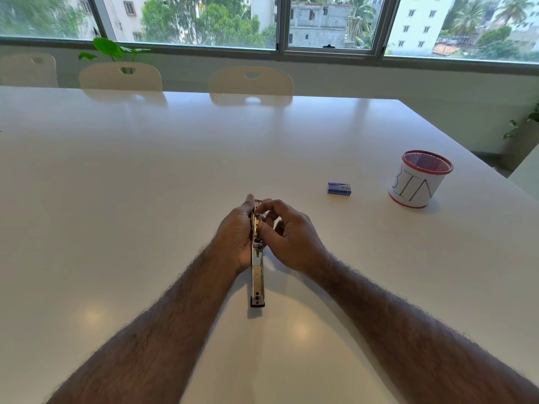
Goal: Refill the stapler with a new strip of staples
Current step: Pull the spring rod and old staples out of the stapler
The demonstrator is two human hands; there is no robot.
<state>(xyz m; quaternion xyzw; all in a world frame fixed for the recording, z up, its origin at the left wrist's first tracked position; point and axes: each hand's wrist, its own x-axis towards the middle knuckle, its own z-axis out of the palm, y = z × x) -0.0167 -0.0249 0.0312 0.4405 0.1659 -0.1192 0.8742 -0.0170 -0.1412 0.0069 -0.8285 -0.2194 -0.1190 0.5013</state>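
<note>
A metal stapler [257, 275] lies opened out flat on the white table [145, 176], its black end towards me and its far end between my hands. My left hand [236, 234] wraps the far half from the left side. My right hand [288, 237] pinches at the staple channel from the right with thumb and fingertips; whether a strip is under the fingers is hidden. A small blue staple box [339, 189] lies closed on the table to the right, beyond my right hand.
A red mesh cup wrapped in paper marked "BIN" [418, 177] stands at the right near the table's edge. Several white chairs [250, 83] line the far side under the windows.
</note>
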